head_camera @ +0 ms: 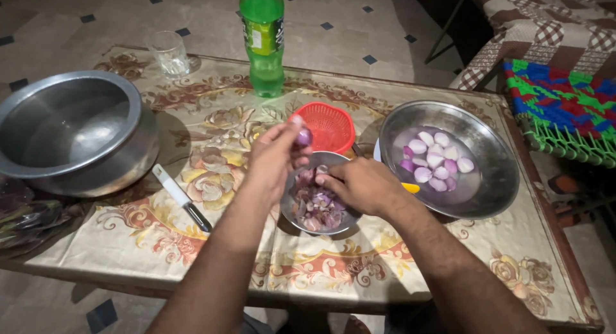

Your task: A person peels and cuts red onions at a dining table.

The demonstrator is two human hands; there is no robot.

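Head view: red basket (328,124) behind small bowl (319,202), knife (181,197) left.

Peels bowl (321,202) left of onion basin (494,161)

Three metal vessels stand on the floral-patterned surface (212,125): one large deep steel pot (70,138) at the far left, one wide shallow steel bowl (487,161) to the right, and one small steel bowl (319,202) between them. Beside the small bowl sit one red plastic mesh basket (327,123) and one white-handled peeler (181,197). Behind the basket stand one green plastic bottle (262,39) and one clear drinking glass (169,51). About ten peeled pale purple onions (433,161) lie in the wide bowl (overlaps blur the count). One small purple onion (303,137) is pinched in fingers.
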